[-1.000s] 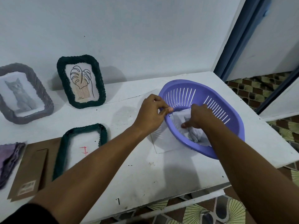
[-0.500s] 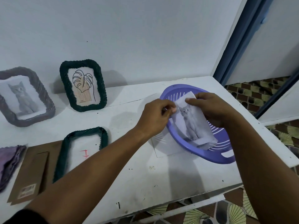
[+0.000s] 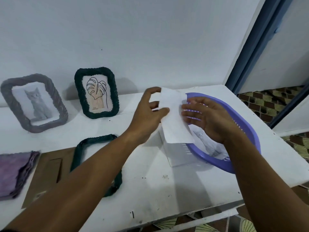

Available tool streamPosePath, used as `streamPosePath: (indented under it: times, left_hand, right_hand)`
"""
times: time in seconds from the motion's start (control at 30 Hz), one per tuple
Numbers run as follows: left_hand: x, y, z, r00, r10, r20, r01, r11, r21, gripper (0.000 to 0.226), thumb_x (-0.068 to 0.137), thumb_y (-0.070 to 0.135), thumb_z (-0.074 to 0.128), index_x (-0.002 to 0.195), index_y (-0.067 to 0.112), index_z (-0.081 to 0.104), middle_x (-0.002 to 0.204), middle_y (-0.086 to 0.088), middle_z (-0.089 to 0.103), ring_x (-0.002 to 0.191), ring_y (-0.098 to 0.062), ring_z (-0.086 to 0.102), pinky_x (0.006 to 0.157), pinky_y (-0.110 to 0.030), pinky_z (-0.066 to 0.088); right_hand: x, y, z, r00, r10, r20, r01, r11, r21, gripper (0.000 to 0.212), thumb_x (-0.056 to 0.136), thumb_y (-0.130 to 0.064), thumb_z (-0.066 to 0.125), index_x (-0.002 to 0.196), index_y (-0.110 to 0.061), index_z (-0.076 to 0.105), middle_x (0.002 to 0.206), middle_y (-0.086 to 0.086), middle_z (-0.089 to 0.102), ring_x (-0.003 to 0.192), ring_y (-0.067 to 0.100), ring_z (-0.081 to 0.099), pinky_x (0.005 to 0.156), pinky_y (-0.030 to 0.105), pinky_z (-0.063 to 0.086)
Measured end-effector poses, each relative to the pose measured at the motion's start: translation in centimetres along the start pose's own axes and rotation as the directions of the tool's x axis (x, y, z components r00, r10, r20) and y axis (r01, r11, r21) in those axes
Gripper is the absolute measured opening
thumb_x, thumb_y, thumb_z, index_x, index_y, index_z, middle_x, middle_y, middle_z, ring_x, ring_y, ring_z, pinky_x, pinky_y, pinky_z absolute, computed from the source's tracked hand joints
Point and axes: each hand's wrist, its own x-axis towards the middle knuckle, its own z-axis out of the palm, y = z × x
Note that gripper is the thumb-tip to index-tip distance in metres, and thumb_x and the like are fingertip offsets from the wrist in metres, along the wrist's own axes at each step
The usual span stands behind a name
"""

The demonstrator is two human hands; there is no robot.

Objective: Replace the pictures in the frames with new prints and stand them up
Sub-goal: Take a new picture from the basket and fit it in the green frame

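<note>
Head view, centre frame: the left hand (image 3: 147,114) has a pinch grip on a white print (image 3: 173,118), blank side up, held above the near rim of the purple basket (image 3: 240,129). The right hand (image 3: 209,119) is open, fingers spread, holding nothing. More prints lie in the basket. The empty green frame (image 3: 98,164) lies flat at lower left on the tabletop (image 3: 167,190). My call: flip the print picture-side out, hold by the edges, and avoid creasing.

Two standing frames (image 3: 34,102) (image 3: 97,92) occupy the table's (image 3: 150,190) upper left, against the wall. An empty frame (image 3: 98,164) lies flat below them. The basket (image 3: 242,131) sits at right, prints (image 3: 209,144) inside.
</note>
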Motion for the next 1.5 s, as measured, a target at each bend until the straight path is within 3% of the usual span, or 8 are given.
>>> streamPosePath:
  times: [0.1,0.4,0.57,0.73,0.8,0.93,1.2,1.5]
  left_hand:
    - [-0.5,0.7,-3.0,0.996,0.031,-0.081,-0.036,0.997,-0.064,0.061,0.084,-0.007,0.063,0.12,0.039,0.044,0.096,-0.005,0.072,0.085,-0.021,0.07,0.07,-0.039,0.059]
    - [-4.0,0.8,-11.7,0.983,-0.017,-0.184,0.018,1.0,0.003,0.025,0.084,0.002,0.068,0.103,0.017,0.06,0.1,-0.019,0.066,0.087,-0.035,0.066,0.076,-0.054,0.055]
    - [-6.3,-0.2,-16.5,0.984,-0.093,-0.154,0.114,0.984,0.134,0.025,0.081,0.006,0.071,0.105,0.013,0.069,0.1,-0.013,0.06,0.078,-0.017,0.068,0.062,-0.021,0.053]
    - [-9.0,-3.1,-20.2,0.965,-0.224,-0.14,0.258,0.912,0.32,0.035,0.076,0.017,0.077,0.109,0.027,0.069,0.098,-0.002,0.063,0.083,-0.013,0.068,0.074,-0.018,0.054]
    - [-9.9,-4.7,-21.0,0.958,-0.232,-0.166,0.284,0.831,0.479,0.038,0.074,0.034,0.079,0.11,0.038,0.067,0.102,0.009,0.066,0.088,-0.009,0.067,0.082,-0.022,0.054]
    - [-10.9,-5.8,-21.1,0.968,-0.174,-0.182,0.251,0.627,0.737,0.047,0.078,0.044,0.072,0.123,0.037,0.06,0.1,0.011,0.063,0.074,0.004,0.055,0.061,0.004,0.036]
    - [-11.1,-7.1,-21.0,0.99,-0.104,-0.098,0.136,0.48,0.867,0.054,0.084,0.049,0.063,0.133,0.029,0.053,0.107,0.007,0.06,0.085,-0.005,0.046,0.067,-0.017,0.033]
    - [-10.9,-7.4,-21.1,0.997,-0.064,-0.052,0.074,0.409,0.91,0.053,0.09,0.053,0.051,0.137,0.028,0.048,0.118,0.007,0.055,0.109,-0.011,0.048,0.073,-0.02,0.028]
  right_hand:
    - [0.0,0.3,1.9,0.983,-0.182,0.01,0.178,0.95,-0.258,0.026,0.085,-0.015,0.068,0.109,-0.022,0.064,0.107,0.001,0.068,0.096,0.021,0.064,0.079,0.036,0.053]
    - [-1.6,2.8,11.5,0.934,-0.23,0.274,0.273,0.953,-0.128,0.033,0.087,-0.004,0.064,0.116,-0.019,0.061,0.087,0.0,0.068,0.084,0.02,0.065,0.073,0.037,0.054]
    - [-1.4,5.5,14.6,0.95,-0.143,0.277,0.208,0.953,-0.221,0.03,0.085,-0.006,0.067,0.113,-0.017,0.065,0.08,-0.007,0.063,0.081,0.018,0.062,0.07,0.039,0.052]
    - [-2.2,9.9,16.5,0.949,0.038,0.312,0.114,0.883,-0.454,0.031,0.084,-0.019,0.071,0.111,-0.032,0.062,0.088,0.001,0.063,0.079,0.017,0.063,0.068,0.028,0.052]
    - [-2.4,11.2,17.3,0.953,0.078,0.292,0.122,0.786,-0.606,0.029,0.084,-0.025,0.071,0.11,-0.034,0.061,0.091,-0.002,0.061,0.079,0.013,0.061,0.066,0.019,0.05]
    - [-2.6,12.0,18.5,0.954,0.083,0.287,0.176,0.619,-0.765,0.035,0.086,-0.027,0.067,0.119,-0.029,0.056,0.089,-0.007,0.058,0.077,0.007,0.056,0.066,0.014,0.045]
    - [-2.7,12.4,19.5,0.944,0.057,0.324,0.277,0.396,-0.875,0.042,0.087,-0.034,0.064,0.126,-0.026,0.053,0.094,-0.009,0.044,0.088,0.009,0.045,0.076,0.02,0.034]
    - [-2.8,12.7,19.9,0.944,0.068,0.324,0.278,0.372,-0.886,0.043,0.086,-0.039,0.064,0.125,-0.028,0.054,0.097,-0.007,0.041,0.085,0.011,0.048,0.075,0.02,0.037]
